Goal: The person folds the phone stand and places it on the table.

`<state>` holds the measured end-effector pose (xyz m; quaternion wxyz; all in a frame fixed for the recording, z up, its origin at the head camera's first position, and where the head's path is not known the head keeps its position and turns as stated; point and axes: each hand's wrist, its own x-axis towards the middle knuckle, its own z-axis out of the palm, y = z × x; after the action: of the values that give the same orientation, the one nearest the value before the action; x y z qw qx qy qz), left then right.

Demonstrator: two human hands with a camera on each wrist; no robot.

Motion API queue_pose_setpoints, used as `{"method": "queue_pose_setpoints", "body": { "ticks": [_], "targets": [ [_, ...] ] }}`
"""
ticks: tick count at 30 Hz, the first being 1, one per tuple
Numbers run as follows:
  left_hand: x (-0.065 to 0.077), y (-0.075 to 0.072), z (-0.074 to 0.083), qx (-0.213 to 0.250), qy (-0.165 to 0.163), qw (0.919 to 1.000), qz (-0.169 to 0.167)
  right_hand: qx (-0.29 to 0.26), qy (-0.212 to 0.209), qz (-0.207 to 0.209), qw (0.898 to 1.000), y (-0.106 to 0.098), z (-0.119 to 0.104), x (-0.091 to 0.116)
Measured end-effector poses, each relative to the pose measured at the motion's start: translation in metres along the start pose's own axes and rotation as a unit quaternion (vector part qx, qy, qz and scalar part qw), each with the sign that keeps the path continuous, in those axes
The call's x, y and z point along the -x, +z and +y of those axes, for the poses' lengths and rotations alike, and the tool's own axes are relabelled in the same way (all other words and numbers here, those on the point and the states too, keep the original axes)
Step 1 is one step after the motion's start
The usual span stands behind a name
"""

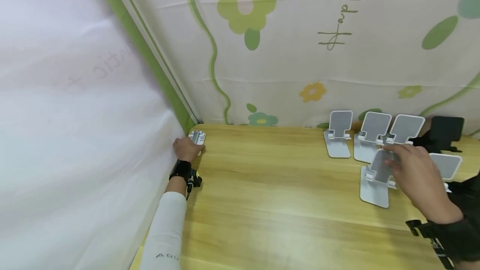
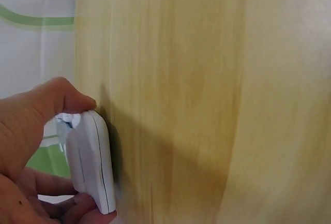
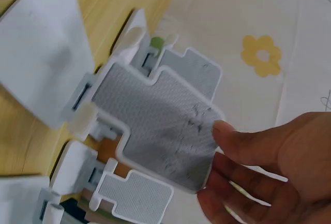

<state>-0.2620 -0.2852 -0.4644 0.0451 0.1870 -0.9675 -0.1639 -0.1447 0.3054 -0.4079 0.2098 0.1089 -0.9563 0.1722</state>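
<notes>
Gripping a folded phone stand (image 1: 197, 136) at the wooden table's (image 1: 270, 174) far left with our left hand (image 1: 187, 149), we pinch an unfolded phone stand (image 1: 375, 193) at right with our right hand (image 1: 419, 176); a careless tug could topple neighbouring stands (image 1: 341, 124).

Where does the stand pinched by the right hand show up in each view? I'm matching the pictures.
Head: stand in the lower right, at the right hand's fingertips.
Left wrist: not in it.
Right wrist: stand across the centre and upper left.
Shared landmark: wood tabletop, in all three.
</notes>
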Motion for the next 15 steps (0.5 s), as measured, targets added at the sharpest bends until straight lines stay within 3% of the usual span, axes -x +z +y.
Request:
{"method": "queue_pose_setpoints", "body": {
  "ticks": [7, 11, 13, 15],
  "targets": [
    [-0.006, 0.007, -0.013, -0.006, 0.004, 0.9998, -0.016, -0.011, 0.001, 0.007, 1.000, 0.004, 0.007, -0.004],
    [-0.005, 0.002, -0.009, -0.025, 0.021, 0.9990, -0.031, -0.017, 0.016, -0.007, 1.000, 0.007, 0.010, -0.007],
    [-0.002, -0.001, -0.003, -0.036, 0.038, 0.9984, -0.021, -0.019, 0.019, -0.006, 1.000, 0.007, 0.012, -0.007],
    [0.003, -0.005, 0.008, -0.039, 0.066, 0.9970, 0.011, -0.021, 0.015, 0.002, 1.000, 0.004, 0.013, -0.007]
  ]
}}
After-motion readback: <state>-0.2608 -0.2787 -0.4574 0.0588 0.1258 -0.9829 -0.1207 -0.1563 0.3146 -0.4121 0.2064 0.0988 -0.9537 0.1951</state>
